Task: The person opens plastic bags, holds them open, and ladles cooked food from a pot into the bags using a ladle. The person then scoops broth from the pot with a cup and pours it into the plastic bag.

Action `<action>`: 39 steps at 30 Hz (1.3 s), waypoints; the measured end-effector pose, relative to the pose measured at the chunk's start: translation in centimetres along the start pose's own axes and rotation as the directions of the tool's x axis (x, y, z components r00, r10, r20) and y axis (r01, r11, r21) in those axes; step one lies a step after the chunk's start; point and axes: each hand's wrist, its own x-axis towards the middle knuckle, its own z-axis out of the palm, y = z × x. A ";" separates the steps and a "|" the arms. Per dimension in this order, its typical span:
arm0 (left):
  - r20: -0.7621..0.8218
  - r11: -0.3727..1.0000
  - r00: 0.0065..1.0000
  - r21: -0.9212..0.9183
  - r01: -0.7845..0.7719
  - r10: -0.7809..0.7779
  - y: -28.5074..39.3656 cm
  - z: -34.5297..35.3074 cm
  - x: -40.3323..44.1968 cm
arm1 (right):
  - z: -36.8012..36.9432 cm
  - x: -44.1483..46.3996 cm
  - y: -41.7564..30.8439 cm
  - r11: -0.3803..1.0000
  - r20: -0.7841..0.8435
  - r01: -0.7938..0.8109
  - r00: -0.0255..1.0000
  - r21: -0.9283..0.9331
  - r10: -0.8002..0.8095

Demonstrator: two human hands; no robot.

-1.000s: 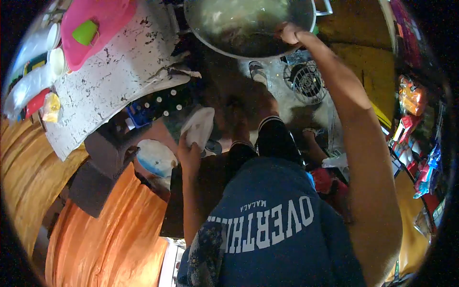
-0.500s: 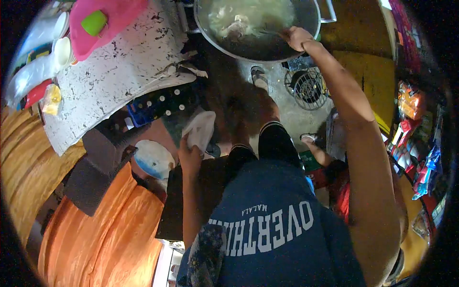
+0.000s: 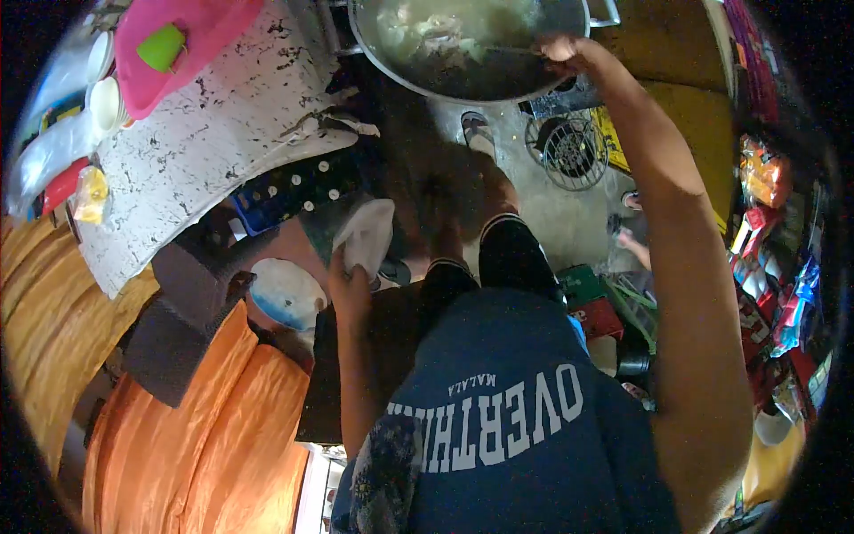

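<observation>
The right hand (image 3: 562, 52) has lifted slightly relative to the pot (image 3: 471, 101) and is blurred at the fingertips, so it is probably mid-stroke. Its fingers are curled in around what looks like the thin handle of a utensil (image 3: 516, 51); the exact grip is too smeared to tell. The utensil reaches over the cloudy liquid toward a cluster of pale pieces (image 3: 445, 37). That cluster is more spread out than half a second ago, when a darker lump showed in it, which suggests that the contents are being turned or sorted rather than left to sit. The pot is at the top of the view, beyond the person's feet; what bears it is hidden.

The left hand (image 3: 350, 283) has hardly changed: its fingers pinch the lower edge of a thin white sheet (image 3: 366, 233), bag or cloth, well apart from the pot, so it takes no part in the stirring.

To the right, a bystander's leg (image 3: 634, 247) has moved away from the person's side, uncovering a green crate (image 3: 581, 285). The worn white worktop (image 3: 213, 125), with its pink tub (image 3: 142, 84) and green cup (image 3: 161, 47), is unchanged.
</observation>
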 end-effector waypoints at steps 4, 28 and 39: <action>-0.010 1.000 1.000 -0.007 -0.022 0.022 -1.0 -0.1 0.3 | 1.1 -1.7 -3.8 0.981 -0.093 -0.194 0.977 -0.019 0.191; -0.053 0.989 0.995 -0.121 0.080 -0.087 1.5 -0.9 0.2 | -0.1 -11.2 -6.9 0.664 -0.504 -0.311 0.856 -0.680 -0.115; -0.045 0.980 0.993 -0.173 0.098 -0.107 1.3 -1.4 0.3 | -1.9 -4.1 -3.2 0.429 -0.311 -0.191 0.922 -0.883 -0.229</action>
